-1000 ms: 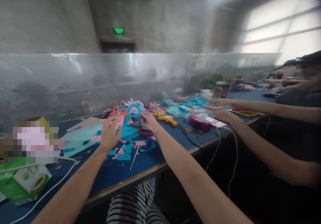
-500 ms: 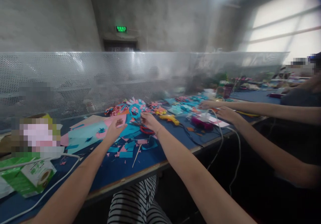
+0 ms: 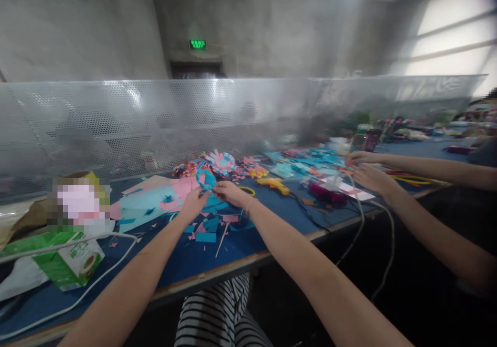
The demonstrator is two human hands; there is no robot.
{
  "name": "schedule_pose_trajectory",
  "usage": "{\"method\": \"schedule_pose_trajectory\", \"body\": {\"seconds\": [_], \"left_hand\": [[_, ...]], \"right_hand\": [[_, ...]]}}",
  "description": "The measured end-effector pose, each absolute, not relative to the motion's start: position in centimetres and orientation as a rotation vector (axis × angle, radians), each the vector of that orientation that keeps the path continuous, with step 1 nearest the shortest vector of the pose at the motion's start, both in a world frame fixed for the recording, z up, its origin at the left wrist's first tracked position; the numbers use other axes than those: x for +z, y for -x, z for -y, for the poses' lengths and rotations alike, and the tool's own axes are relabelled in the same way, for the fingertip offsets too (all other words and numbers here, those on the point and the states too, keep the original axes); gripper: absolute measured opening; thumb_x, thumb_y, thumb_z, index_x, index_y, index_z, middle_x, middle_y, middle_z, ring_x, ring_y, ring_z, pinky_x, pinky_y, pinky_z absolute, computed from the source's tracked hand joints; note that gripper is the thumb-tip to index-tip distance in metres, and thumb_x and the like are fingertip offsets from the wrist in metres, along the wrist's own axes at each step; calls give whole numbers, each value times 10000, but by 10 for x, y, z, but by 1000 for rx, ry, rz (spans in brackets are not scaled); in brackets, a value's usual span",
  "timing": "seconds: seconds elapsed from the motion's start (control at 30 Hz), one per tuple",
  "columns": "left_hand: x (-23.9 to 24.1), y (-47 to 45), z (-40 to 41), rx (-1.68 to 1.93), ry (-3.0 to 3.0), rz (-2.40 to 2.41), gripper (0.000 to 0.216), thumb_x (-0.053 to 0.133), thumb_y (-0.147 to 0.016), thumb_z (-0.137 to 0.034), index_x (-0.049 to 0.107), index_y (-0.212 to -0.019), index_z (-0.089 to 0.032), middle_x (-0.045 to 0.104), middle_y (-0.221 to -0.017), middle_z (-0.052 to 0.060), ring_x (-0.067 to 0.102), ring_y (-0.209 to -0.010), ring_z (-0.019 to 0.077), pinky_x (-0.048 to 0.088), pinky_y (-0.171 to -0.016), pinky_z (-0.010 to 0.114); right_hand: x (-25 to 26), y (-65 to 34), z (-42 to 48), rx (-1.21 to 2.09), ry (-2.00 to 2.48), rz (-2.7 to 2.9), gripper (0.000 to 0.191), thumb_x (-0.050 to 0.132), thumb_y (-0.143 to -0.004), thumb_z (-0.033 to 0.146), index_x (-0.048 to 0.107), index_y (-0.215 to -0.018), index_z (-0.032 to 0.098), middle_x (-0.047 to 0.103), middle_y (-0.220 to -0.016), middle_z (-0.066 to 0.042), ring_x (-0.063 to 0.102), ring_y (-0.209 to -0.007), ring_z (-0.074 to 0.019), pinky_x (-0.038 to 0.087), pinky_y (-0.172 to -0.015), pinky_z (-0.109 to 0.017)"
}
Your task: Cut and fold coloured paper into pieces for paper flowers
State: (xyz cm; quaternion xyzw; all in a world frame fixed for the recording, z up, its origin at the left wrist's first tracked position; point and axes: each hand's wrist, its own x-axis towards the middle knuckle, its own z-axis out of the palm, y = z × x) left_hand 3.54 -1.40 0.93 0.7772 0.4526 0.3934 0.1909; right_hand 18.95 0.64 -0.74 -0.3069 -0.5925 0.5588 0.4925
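Both my hands meet over the blue table (image 3: 217, 264) and hold a small blue paper ring (image 3: 205, 178) between them. My left hand (image 3: 193, 205) pinches its lower left side; my right hand (image 3: 230, 192) grips it from the right. Under them lie blue and pink paper scraps (image 3: 205, 228) and a thin wooden stick (image 3: 221, 241). A finished paper flower (image 3: 222, 162) in blue and pink lies just beyond. Large pink and light-blue paper sheets (image 3: 149, 202) lie to the left of my hands.
A yellow glue gun (image 3: 272, 183) and black cord lie to the right. Another person's two hands (image 3: 368, 173) work at a pink tool (image 3: 328, 194). A green carton (image 3: 66, 256) and a white cable (image 3: 97, 285) lie at left. A perforated metal screen (image 3: 155, 119) backs the table.
My left hand left the flat paper and moved right to meet my right hand. Both now hold the blue ring lifted off the table. The red scissors no longer show.
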Motion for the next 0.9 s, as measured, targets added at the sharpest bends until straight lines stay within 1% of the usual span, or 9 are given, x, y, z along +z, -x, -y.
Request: {"method": "schedule_pose_trajectory", "body": {"seconds": [0.17,0.37,0.57,0.63,0.7,0.77,0.83,0.87,0.9], "left_hand": [[8,-31,14,998,-2346,-1205,295,325,-776,-332,498,-596,-175,479,-539,0,446,-545,138,360,-553,270],[3,-22,3,957,-2465,-1128,193,296,-722,-216,389,-554,-197,441,-536,-3,416,-531,132,368,-566,272],[-4,24,-37,1011,-2546,-1495,217,327,-688,-217,335,-471,-209,442,-490,26,463,-544,160,388,-591,298],[-6,35,-43,1027,-2470,-1601,232,338,-692,-215,362,-461,-204,468,-503,39,492,-571,169,398,-607,308],[-6,34,-41,1055,-2314,-1668,234,341,-719,-249,443,-519,-186,512,-562,49,518,-614,175,409,-620,319],[-3,21,-31,1106,-2180,-1574,192,420,-709,-315,530,-703,-159,563,-688,60,540,-691,178,424,-633,319],[2,2,-15,1161,-2154,-1225,422,588,-599,-324,501,-972,-148,570,-924,89,540,-833,183,437,-659,293],[4,-8,-6,1156,-2129,-1077,509,610,-583,-315,467,-1042,-148,546,-1014,106,531,-888,190,439,-665,285],[6,-17,2,1114,-2116,-954,507,581,-618,-318,448,-1076,-143,531,-1053,114,528,-907,192,439,-665,283]], "right_hand": [[-8,-188,-6,1325,739,1420,277,653,-571,330,436,-554,158,427,-444,70,379,-416,-39,270,-429,-186],[-4,-195,-8,1403,672,1280,251,648,-572,290,432,-574,162,433,-493,62,393,-445,-42,279,-428,-182],[4,-216,-9,1501,522,1092,230,618,-625,257,403,-623,175,419,-549,60,383,-471,-42,304,-438,-176],[5,-220,-9,1508,484,1067,232,618,-627,246,397,-618,174,416,-558,59,379,-474,-39,303,-436,-172],[5,-219,-9,1512,470,1073,233,622,-628,245,401,-619,171,421,-566,58,384,-477,-37,308,-441,-171],[3,-215,-8,1521,490,1114,236,635,-620,243,412,-623,167,435,-567,57,397,-478,-38,316,-449,-172],[0,-208,-6,1536,535,1194,242,652,-608,246,425,-624,163,455,-564,52,416,-480,-41,322,-456,-174],[-1,-204,-5,1546,558,1242,247,660,-603,252,431,-622,160,467,-562,49,425,-482,-42,325,-459,-176],[-2,-200,-4,1556,580,1289,254,666,-600,264,437,-622,157,477,-561,45,433,-483,-44,327,-463,-179]]}}
